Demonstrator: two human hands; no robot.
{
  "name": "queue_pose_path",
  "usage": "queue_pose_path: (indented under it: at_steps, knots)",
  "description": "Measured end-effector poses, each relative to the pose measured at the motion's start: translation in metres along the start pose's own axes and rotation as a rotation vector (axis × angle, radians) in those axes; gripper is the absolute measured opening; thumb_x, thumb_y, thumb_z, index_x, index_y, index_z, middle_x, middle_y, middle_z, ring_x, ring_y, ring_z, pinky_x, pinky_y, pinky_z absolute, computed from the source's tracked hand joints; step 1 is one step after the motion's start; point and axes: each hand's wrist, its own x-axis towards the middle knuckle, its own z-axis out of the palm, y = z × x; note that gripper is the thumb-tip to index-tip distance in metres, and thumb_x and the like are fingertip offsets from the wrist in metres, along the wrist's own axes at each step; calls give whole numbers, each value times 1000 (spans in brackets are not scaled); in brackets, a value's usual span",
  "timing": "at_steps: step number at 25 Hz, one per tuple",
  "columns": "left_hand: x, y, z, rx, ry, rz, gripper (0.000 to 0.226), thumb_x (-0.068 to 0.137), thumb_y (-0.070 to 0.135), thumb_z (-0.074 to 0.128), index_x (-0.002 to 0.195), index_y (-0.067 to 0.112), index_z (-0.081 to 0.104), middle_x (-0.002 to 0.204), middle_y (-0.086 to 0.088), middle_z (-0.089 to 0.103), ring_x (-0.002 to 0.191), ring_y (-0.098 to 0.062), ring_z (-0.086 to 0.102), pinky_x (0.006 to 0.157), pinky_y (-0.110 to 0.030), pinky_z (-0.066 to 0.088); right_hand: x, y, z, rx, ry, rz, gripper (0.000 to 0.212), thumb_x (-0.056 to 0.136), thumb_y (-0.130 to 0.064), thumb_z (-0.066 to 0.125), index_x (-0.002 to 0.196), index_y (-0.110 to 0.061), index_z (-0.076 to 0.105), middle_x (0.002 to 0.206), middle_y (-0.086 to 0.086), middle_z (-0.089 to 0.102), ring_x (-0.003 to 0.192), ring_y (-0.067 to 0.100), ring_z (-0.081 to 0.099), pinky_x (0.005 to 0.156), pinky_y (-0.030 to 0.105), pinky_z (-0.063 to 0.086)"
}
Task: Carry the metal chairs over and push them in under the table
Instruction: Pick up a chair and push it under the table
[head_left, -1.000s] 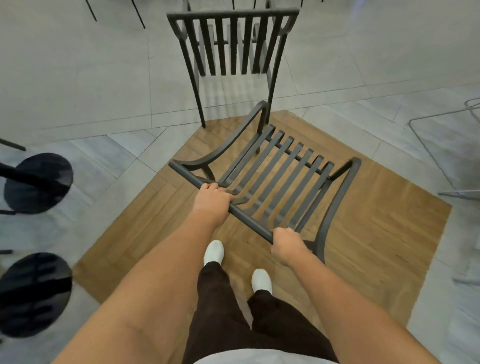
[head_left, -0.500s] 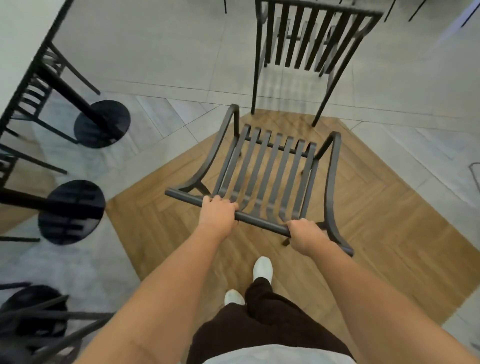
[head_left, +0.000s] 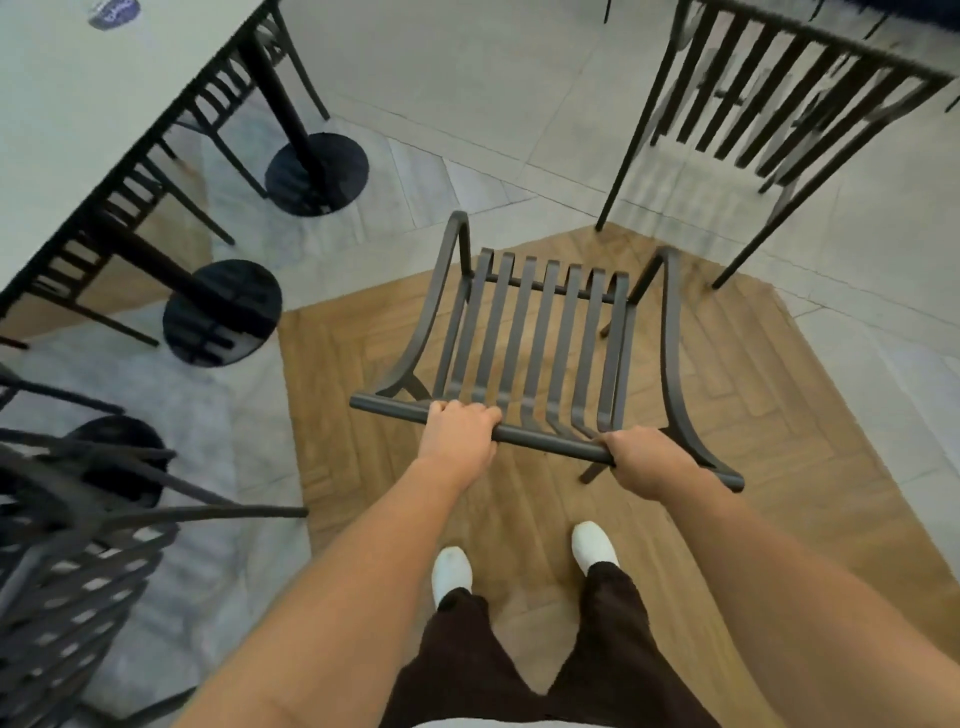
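Note:
A dark metal slatted chair (head_left: 540, 343) stands right in front of me on a wood-patterned patch of floor. My left hand (head_left: 460, 441) and my right hand (head_left: 647, 462) both grip the round top rail of its backrest. The white table (head_left: 78, 109) with a black edge runs along the upper left, on black pedestal legs with round bases (head_left: 316, 174). Chairs (head_left: 130, 192) are tucked in under it.
A second slatted metal chair (head_left: 779, 104) stands at the upper right on grey tiles. Another dark chair (head_left: 78, 566), blurred, is close at the lower left. A second round base (head_left: 222, 313) sits left of the held chair. My white shoes (head_left: 452, 571) are on the wood patch.
My view has swung left, bringing the table and its pedestal bases into view. The held chair has turned to face straight ahead; both hands keep their grip on the rail.

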Motion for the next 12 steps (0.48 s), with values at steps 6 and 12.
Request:
queue_pose_path:
  at_steps: [6,12]
  knots:
    - [-16,40,13,-57,20,-225,20,103,28,53,122,29,59,119,2,67,115,-27,59,108,-49,37,3,25,-18,-134,-47,-176,28,96,-18,59,122,-30,62,96,-5,62,88,19,60,83,37,54]
    - [-48,87,34,-152,42,-459,23,104,25,51,124,30,60,119,2,67,115,-26,59,105,-46,34,7,42,-30,-325,-94,-349,33,98,-14,56,127,-28,59,97,-3,63,88,21,61,83,39,57]
